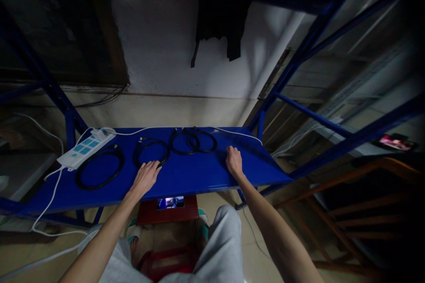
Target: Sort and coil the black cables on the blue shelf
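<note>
Black cable loop (135,155) partly hidden under left hand (146,177), white cord (40,258) cut off at left edge, phone screen (170,202) unreadably small

- The left hand (146,177) is bare. It shows at about 7 o'clock from the middle of the picture.
- The right hand (234,161) is bare too. It shows at about 4 o'clock from the middle.
- The left arm (106,239) is bare from the wrist down to the picture's edge at 7 o'clock.
- The right arm (275,234) is bare all the way to the edge at 5 o'clock.
- The pants (222,247) are soft and light grey, and they cover both knees at 6 o'clock.
- The slippers (203,225) have green and white bands. One peeks out beside each knee, in dim light.
</note>
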The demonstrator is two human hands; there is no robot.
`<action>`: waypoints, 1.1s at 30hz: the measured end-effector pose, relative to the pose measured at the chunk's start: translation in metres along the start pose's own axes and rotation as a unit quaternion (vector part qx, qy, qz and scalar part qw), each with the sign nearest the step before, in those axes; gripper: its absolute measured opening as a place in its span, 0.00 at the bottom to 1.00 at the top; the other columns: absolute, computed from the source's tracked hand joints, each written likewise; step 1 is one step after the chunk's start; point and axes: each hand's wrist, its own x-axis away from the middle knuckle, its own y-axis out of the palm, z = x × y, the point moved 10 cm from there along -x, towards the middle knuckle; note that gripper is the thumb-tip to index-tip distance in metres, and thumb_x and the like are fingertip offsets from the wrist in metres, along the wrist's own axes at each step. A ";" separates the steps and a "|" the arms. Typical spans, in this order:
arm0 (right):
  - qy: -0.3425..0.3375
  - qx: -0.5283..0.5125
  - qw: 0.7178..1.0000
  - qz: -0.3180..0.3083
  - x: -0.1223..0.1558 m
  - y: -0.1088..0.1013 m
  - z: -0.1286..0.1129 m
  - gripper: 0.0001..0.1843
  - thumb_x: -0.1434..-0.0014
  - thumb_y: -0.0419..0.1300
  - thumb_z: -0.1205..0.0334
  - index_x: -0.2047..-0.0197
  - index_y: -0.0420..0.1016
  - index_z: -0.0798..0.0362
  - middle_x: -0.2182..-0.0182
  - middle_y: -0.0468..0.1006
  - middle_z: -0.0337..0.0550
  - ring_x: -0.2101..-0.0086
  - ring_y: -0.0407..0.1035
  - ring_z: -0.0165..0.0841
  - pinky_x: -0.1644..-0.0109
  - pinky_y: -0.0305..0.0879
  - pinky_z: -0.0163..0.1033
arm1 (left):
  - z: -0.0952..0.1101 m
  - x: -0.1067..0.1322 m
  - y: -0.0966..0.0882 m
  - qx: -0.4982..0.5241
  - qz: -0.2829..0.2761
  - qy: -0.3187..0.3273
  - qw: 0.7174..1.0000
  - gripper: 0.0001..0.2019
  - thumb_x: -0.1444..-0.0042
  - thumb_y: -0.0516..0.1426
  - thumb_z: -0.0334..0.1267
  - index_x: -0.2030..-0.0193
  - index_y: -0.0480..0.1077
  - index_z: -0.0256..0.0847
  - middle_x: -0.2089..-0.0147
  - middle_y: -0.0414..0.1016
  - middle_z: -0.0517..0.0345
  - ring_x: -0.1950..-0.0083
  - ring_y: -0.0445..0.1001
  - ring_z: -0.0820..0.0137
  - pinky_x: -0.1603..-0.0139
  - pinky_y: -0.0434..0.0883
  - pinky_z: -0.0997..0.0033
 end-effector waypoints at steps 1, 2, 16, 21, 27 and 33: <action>0.009 -0.006 1.000 0.002 0.000 0.001 0.003 0.16 0.32 0.41 0.69 0.56 0.69 0.57 0.64 0.74 0.52 0.62 0.65 0.41 0.56 0.55 0.43 | 0.000 0.000 -0.001 -0.001 0.003 -0.002 1.000 0.18 0.28 0.42 0.45 0.47 0.69 0.41 0.52 0.79 0.47 0.51 0.77 0.57 0.49 0.68 0.56; 0.018 -0.014 1.000 0.003 0.001 0.001 0.005 0.16 0.32 0.41 0.69 0.56 0.69 0.57 0.64 0.74 0.52 0.63 0.64 0.40 0.57 0.55 0.43 | 0.000 0.000 -0.001 -0.002 0.005 -0.004 1.000 0.18 0.28 0.42 0.46 0.48 0.70 0.41 0.53 0.79 0.47 0.51 0.77 0.57 0.49 0.68 0.56; 0.213 -0.312 0.884 0.275 0.044 -0.074 0.059 0.24 0.29 0.43 0.43 0.51 0.66 0.55 0.74 0.66 0.37 0.75 0.61 0.33 0.69 0.56 0.37 | -0.004 -0.001 0.000 0.007 0.001 -0.019 1.000 0.20 0.28 0.43 0.48 0.50 0.71 0.40 0.53 0.79 0.44 0.51 0.77 0.55 0.46 0.67 0.53; 0.168 -0.348 0.891 0.240 0.049 -0.090 0.048 0.24 0.30 0.44 0.46 0.52 0.71 0.55 0.75 0.65 0.37 0.75 0.60 0.31 0.68 0.57 0.36 | -0.007 -0.003 0.003 0.011 -0.004 -0.026 1.000 0.19 0.29 0.44 0.49 0.50 0.70 0.41 0.53 0.79 0.46 0.50 0.77 0.55 0.46 0.67 0.52; -0.082 -0.370 0.925 -0.023 0.049 -0.040 -0.111 0.15 0.35 0.48 0.64 0.52 0.73 0.54 0.72 0.71 0.40 0.71 0.65 0.32 0.64 0.59 0.35 | -0.005 -0.001 -0.003 0.024 0.002 -0.041 0.999 0.15 0.29 0.45 0.46 0.56 0.70 0.43 0.57 0.79 0.50 0.52 0.76 0.58 0.47 0.66 0.56; -0.106 -0.407 0.897 -0.139 0.047 0.000 -0.236 0.17 0.34 0.45 0.64 0.51 0.73 0.52 0.75 0.72 0.38 0.72 0.67 0.33 0.63 0.60 0.34 | -0.005 0.002 -0.016 0.061 0.020 -0.057 0.996 0.13 0.30 0.47 0.44 0.58 0.70 0.43 0.59 0.78 0.53 0.54 0.75 0.62 0.49 0.66 0.60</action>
